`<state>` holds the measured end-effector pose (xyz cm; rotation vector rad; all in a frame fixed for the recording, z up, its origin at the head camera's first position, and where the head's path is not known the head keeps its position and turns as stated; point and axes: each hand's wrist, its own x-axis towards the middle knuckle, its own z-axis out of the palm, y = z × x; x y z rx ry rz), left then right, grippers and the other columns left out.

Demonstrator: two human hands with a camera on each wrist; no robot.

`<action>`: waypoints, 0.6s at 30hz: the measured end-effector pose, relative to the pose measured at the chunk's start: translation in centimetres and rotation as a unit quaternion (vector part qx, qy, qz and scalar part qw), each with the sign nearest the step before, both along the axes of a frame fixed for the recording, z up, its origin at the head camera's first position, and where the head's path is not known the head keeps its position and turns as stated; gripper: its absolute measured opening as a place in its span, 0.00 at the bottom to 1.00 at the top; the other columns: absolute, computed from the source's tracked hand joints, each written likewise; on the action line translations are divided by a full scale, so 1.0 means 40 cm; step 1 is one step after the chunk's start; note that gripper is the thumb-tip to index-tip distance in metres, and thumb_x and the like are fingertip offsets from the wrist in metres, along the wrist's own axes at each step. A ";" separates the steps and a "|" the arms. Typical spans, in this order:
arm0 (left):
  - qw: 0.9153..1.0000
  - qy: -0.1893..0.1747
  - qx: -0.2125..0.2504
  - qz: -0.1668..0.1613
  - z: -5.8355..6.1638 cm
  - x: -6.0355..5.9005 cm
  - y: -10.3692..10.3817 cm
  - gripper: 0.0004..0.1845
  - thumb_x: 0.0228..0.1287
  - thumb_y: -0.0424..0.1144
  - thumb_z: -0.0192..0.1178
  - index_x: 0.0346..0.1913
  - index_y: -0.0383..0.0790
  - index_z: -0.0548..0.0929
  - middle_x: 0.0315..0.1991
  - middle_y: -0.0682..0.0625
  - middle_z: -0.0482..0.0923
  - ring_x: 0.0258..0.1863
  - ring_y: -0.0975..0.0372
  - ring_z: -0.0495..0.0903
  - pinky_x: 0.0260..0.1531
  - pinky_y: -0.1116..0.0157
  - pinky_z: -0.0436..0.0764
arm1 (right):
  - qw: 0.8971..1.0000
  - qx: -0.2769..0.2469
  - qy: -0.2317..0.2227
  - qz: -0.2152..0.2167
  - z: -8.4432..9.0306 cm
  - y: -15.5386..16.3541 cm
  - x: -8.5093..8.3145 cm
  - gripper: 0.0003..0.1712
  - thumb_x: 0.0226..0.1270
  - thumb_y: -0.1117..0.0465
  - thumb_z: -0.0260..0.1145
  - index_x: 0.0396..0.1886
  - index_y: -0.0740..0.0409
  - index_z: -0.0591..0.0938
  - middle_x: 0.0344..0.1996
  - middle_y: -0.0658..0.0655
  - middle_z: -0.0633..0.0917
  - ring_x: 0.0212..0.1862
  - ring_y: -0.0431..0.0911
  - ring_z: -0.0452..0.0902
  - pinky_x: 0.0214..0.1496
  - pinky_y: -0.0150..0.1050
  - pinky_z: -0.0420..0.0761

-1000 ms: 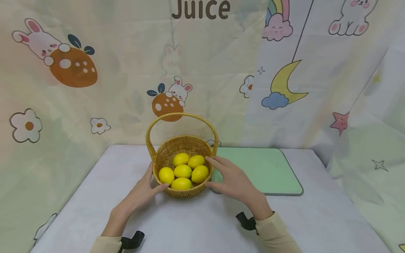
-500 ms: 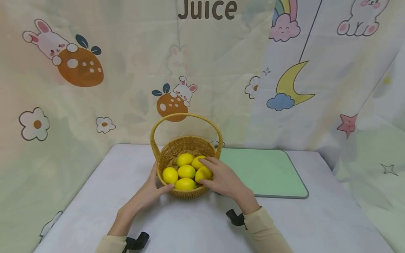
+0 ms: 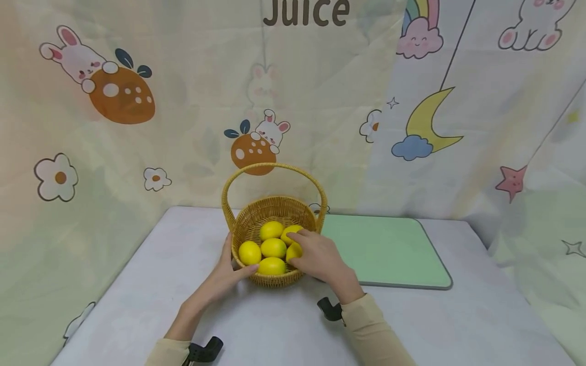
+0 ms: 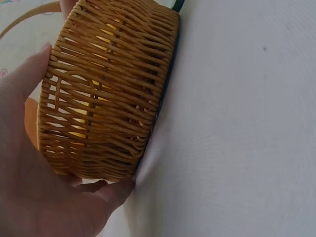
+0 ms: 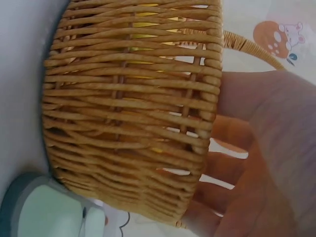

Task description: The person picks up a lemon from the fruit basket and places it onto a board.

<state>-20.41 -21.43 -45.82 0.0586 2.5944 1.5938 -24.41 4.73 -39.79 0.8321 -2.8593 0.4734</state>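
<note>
A wicker basket (image 3: 276, 281) with a tall arched handle stands on the table and holds several yellow lemons (image 3: 273, 248). My left hand (image 3: 224, 277) grips its left side, thumb at the front rim and fingers low along the woven wall (image 4: 106, 98), as the left wrist view shows. My right hand (image 3: 320, 256) reaches over the right rim into the basket. Its thumb and fingers close round the front right lemon (image 3: 294, 251), partly covering it. In the right wrist view the basket wall (image 5: 133, 98) hides the fingertips.
A green board (image 3: 384, 249) with a grey edge lies flat on the white table (image 3: 274, 325), right of the basket and partly behind it. A printed cloth (image 3: 192, 101) hangs at the back and sides.
My right hand has moved left from beside the basket's right rim to inside it and closed round a lemon. My left hand keeps its hold on the basket. The head view has shifted slightly.
</note>
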 end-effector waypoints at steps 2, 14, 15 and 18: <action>1.000 0.000 0.007 0.001 0.002 0.001 0.003 0.62 0.61 0.61 0.65 0.76 0.66 0.21 0.81 0.48 0.24 0.81 0.45 0.33 0.72 0.33 0.43 | 1.000 0.009 -0.002 -0.001 -0.002 -0.006 -0.004 0.30 0.58 0.53 0.71 0.62 0.50 0.81 0.56 0.54 0.84 0.49 0.50 0.83 0.41 0.46 0.84; 0.999 0.017 0.052 -0.001 0.001 0.007 0.010 0.60 0.61 0.56 0.67 0.75 0.73 0.25 0.81 0.53 0.26 0.81 0.48 0.32 0.72 0.32 0.41 | 0.999 0.045 -0.017 -0.010 0.005 -0.031 -0.013 0.22 0.54 0.66 0.70 0.51 0.53 0.85 0.37 0.53 0.84 0.29 0.45 0.70 0.24 0.37 0.67; 0.999 0.016 0.051 -0.001 0.001 0.006 0.010 0.60 0.61 0.56 0.67 0.75 0.74 0.25 0.81 0.53 0.26 0.81 0.49 0.32 0.72 0.32 0.41 | 0.999 0.048 -0.019 -0.009 0.005 -0.032 -0.014 0.21 0.54 0.67 0.70 0.50 0.53 0.86 0.37 0.52 0.83 0.29 0.45 0.69 0.24 0.37 0.66; 0.999 0.015 0.049 0.001 0.000 0.005 0.010 0.60 0.61 0.57 0.67 0.75 0.74 0.25 0.81 0.53 0.27 0.81 0.49 0.32 0.72 0.32 0.41 | 0.998 0.056 -0.025 -0.004 0.006 -0.038 -0.020 0.17 0.55 0.69 0.69 0.45 0.52 0.86 0.34 0.52 0.83 0.29 0.45 0.69 0.26 0.37 0.67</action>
